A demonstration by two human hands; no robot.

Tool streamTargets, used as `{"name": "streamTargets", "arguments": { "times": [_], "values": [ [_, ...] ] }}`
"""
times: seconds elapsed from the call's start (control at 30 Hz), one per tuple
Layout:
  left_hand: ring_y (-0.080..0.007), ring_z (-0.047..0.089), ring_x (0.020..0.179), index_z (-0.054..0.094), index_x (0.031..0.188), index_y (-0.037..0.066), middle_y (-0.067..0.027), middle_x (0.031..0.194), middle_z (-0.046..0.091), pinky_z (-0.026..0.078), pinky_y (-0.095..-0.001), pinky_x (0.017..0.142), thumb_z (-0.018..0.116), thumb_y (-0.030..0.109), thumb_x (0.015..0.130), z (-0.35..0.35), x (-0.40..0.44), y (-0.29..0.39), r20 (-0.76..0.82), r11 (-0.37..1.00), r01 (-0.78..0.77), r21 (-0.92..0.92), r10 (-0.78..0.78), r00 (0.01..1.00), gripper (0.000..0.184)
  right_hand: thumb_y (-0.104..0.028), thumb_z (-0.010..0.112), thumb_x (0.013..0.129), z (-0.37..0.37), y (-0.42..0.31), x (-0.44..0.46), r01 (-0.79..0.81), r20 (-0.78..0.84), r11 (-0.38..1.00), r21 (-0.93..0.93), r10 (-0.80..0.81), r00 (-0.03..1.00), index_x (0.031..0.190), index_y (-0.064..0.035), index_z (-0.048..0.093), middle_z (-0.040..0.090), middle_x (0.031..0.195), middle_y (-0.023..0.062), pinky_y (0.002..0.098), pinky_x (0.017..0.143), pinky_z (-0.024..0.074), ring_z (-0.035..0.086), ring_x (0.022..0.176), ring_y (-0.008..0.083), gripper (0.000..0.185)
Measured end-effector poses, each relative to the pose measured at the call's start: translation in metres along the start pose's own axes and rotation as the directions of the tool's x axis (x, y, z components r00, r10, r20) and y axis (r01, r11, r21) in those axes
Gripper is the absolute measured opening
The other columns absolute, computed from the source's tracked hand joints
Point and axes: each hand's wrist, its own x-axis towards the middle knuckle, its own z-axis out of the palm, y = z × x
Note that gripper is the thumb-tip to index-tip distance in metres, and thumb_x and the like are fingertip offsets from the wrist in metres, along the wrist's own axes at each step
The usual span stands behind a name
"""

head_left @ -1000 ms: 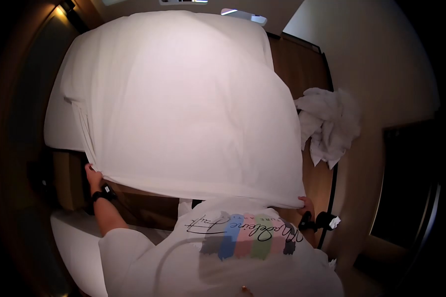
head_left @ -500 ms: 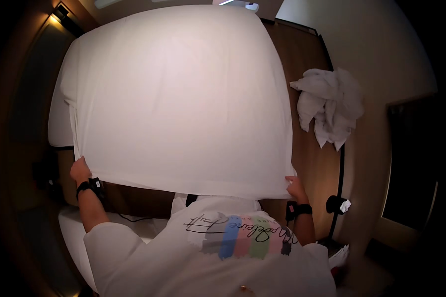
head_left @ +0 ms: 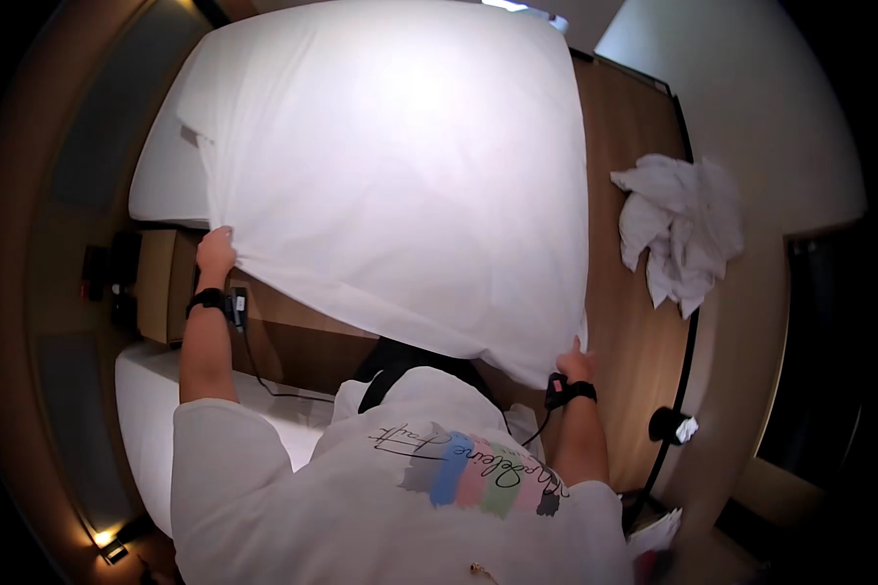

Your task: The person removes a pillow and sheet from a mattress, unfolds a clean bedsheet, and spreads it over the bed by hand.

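A large white bed sheet (head_left: pixel 390 185) is spread over a bed, its near edge pulled toward me between both hands. My left hand (head_left: pixel 217 253) is closed on the sheet's near left corner, where folds run up the side. At the near right corner, my right hand (head_left: pixel 577 363) grips the cloth, with one finger pointing up along it. Bare white mattress (head_left: pixel 171 180) shows beyond the sheet's left edge. Each wrist wears a black strap with a small device.
Crumpled white bedding (head_left: pixel 678 229) lies on the wooden floor (head_left: pixel 629 312) at the right. A small wooden cabinet (head_left: pixel 166 285) stands left, between this bed and a second white bed (head_left: pixel 141 439) behind me. A dark bin (head_left: pixel 667 426) is by the right wall.
My left hand has moved up and to the right in view, drawing the sheet's left corner with it. The near edge now slants. My right hand stays at its corner.
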Motion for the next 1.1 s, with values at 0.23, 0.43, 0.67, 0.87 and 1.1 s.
{"name": "streamTargets", "arguments": {
  "times": [0.23, 0.43, 0.67, 0.87, 1.1],
  "values": [
    [-0.0271, 0.057, 0.068, 0.064, 0.097, 0.014, -0.0143, 0.075, 0.059, 0.046, -0.0340, 0.065, 0.047, -0.003, 0.065, 0.038, 0.004, -0.003, 0.009, 0.791, 0.111, -0.602, -0.133, 0.991, 0.040, -0.016, 0.060, 0.072, -0.046, -0.254, -0.109, 0.900, -0.178, 0.166, 0.402, -0.950, 0.255, 0.128, -0.0022, 0.034, 0.046, 0.117, 0.0209, 0.0402, 0.096, 0.0341, 0.043, 0.109, 0.0350, 0.063],
    [-0.0095, 0.040, 0.050, 0.055, 0.096, 0.008, 0.0004, 0.058, 0.037, 0.037, -0.0264, 0.045, 0.043, -0.011, 0.065, 0.056, -0.036, -0.014, -0.028, 0.326, 0.020, -0.945, -0.142, 0.989, 0.039, -0.017, 0.067, 0.066, -0.075, -0.451, -0.283, 0.971, -0.363, -0.101, 0.215, -0.932, -0.016, 0.133, 0.0011, 0.022, 0.044, 0.113, 0.0211, 0.0408, 0.087, 0.0392, 0.044, 0.104, 0.0361, 0.083],
    [-0.0160, 0.053, 0.062, 0.040, 0.115, 0.010, -0.0088, 0.084, 0.052, 0.045, -0.0295, 0.052, 0.057, 0.019, 0.078, 0.048, -0.016, -0.084, 0.554, -0.424, 0.483, -0.766, -0.054, 0.831, 0.041, 0.000, 0.056, 0.070, -0.076, -0.552, -0.317, 0.923, -0.223, -0.084, 0.375, -0.975, 0.002, 0.106, -0.0057, 0.059, 0.062, 0.082, 0.0198, 0.0355, 0.072, 0.0467, 0.061, 0.080, 0.0302, 0.037],
    [-0.0252, 0.057, 0.088, 0.053, 0.108, 0.009, -0.0097, 0.103, 0.059, 0.045, -0.0386, 0.081, 0.054, 0.041, 0.080, 0.078, 0.119, -0.107, 0.465, -0.611, 0.722, -0.325, 0.561, 0.685, 0.043, 0.011, 0.045, 0.068, -0.133, -0.535, -0.329, 0.708, 0.004, 0.046, 0.705, -0.998, 0.060, 0.096, 0.0012, 0.063, 0.064, 0.091, 0.0078, 0.0254, 0.076, 0.0435, 0.056, 0.087, 0.0139, 0.034],
    [-0.0225, 0.057, 0.092, 0.056, 0.101, 0.004, -0.0093, 0.099, 0.060, 0.046, -0.0331, 0.083, 0.058, 0.033, 0.077, 0.002, 0.302, -0.170, 0.108, -0.881, 0.078, -0.467, 0.031, 0.994, 0.037, 0.007, 0.037, 0.065, -0.208, -0.498, -0.278, 0.721, 0.113, 0.248, 0.647, -0.966, 0.232, 0.085, 0.0034, 0.065, 0.062, 0.072, 0.0057, 0.0249, 0.064, 0.0428, 0.055, 0.071, 0.0126, 0.035]
  ]
}}
